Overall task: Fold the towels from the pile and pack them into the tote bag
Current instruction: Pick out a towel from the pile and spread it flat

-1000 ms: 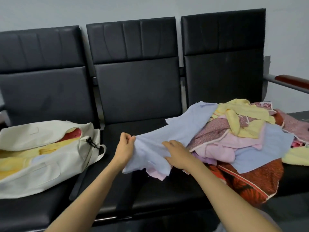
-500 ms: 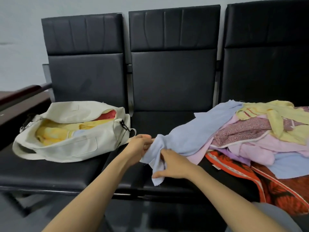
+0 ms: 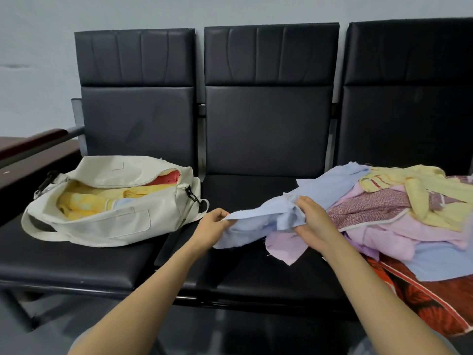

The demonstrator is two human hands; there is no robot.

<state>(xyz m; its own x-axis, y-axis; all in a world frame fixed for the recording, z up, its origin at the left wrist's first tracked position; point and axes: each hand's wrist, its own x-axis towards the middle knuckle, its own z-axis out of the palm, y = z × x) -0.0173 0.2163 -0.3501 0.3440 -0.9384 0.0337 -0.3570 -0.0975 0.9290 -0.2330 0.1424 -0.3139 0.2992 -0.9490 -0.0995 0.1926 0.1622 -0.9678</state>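
Fingers (image 3: 222,214) of left hand (image 3: 212,226) pinch corner of light blue towel (image 3: 256,217). Right hand (image 3: 314,224) fingers curled, gripping bunched edge beside small white tag. Towel stretched between hands over middle seat (image 3: 256,278) of black bench, far end draped on towel pile (image 3: 409,216) at right seat.

Risks:
- lilac towel (image 3: 286,245) caught beneath, likely dragged off seat's front edge
- hard pull may topple pile
- bunched grip gives crooked fold

White tote bag (image 3: 107,226) open on left seat, partly filled; room looks tight.

Count: 3 black padded leather seats (image 3: 266,129), 1 cream canvas tote bag (image 3: 107,226), 1 mixed-colour towel pile (image 3: 399,213), 1 light-blue cloth towel (image 3: 258,219) pulled out. 2 hands: left hand (image 3: 213,224), right hand (image 3: 312,224). Towels in the bag: uncountable.
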